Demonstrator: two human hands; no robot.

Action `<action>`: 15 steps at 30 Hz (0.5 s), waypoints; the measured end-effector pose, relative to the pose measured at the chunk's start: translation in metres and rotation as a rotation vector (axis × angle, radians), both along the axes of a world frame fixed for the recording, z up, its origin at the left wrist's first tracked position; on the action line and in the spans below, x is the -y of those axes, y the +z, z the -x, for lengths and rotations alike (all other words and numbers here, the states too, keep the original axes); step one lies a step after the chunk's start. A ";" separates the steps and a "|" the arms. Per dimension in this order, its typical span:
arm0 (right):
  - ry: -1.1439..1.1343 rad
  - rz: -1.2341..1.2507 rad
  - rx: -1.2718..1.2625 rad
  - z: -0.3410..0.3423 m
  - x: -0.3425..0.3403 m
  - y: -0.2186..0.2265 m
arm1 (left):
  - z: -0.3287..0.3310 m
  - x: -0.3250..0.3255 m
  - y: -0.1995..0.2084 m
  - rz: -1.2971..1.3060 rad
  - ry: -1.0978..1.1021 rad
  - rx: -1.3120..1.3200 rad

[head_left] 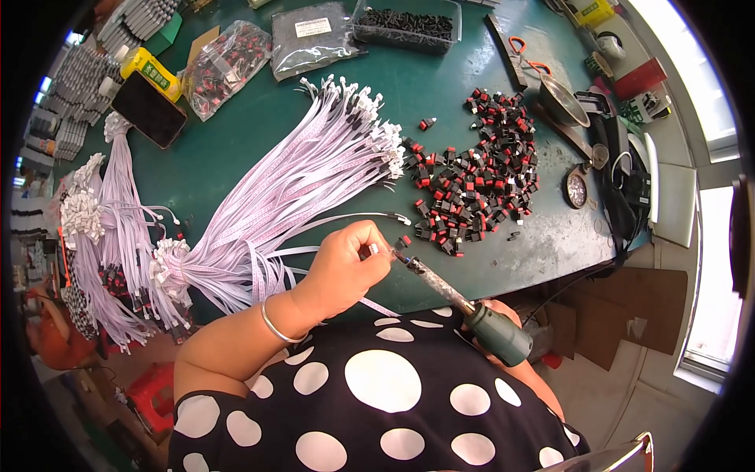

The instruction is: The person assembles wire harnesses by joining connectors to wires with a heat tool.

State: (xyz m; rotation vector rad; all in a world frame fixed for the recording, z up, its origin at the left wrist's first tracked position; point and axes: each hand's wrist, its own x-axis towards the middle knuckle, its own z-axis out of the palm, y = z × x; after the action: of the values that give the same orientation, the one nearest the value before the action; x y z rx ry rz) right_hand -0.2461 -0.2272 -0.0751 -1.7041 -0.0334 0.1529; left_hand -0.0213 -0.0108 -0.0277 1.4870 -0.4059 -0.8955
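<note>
My left hand point(346, 263), a bangle on its wrist, is closed in a pinch near the front edge of the green table. What its fingertips hold is too small to make out; a small black and red switch point(403, 241) shows just beside them. My right hand point(503, 311) is wrapped round the dark green handle of a soldering iron point(497, 333), which partly hides it. The iron's tip points up and left, meeting the left fingertips. Beyond the left hand, one ribbon cable point(346, 218) ends in a small white connector.
A fanned bundle of pale ribbon cables point(271, 181) lies left of centre; more bundles point(130, 197) hang over the left edge. Loose black and red switches point(476, 181) are heaped to the right. Behind are a phone point(149, 110), bags, a clear tub point(452, 35) and orange-handled scissors point(528, 61).
</note>
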 end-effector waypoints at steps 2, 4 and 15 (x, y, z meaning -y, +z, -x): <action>-0.080 -0.008 0.037 0.002 -0.005 -0.002 | 0.000 0.000 0.000 0.000 -0.005 0.020; -0.241 -0.023 0.111 0.005 -0.014 -0.005 | 0.000 0.001 0.000 0.005 0.003 -0.025; -0.407 -0.587 0.080 -0.076 -0.047 0.046 | 0.003 -0.005 0.005 0.103 -0.027 0.005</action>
State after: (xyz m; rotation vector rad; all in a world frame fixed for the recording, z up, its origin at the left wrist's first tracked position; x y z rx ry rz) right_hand -0.1702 -0.1802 -0.0292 -1.1000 0.1915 -0.2134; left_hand -0.0245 -0.0058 -0.0227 1.3923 -0.4697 -0.8796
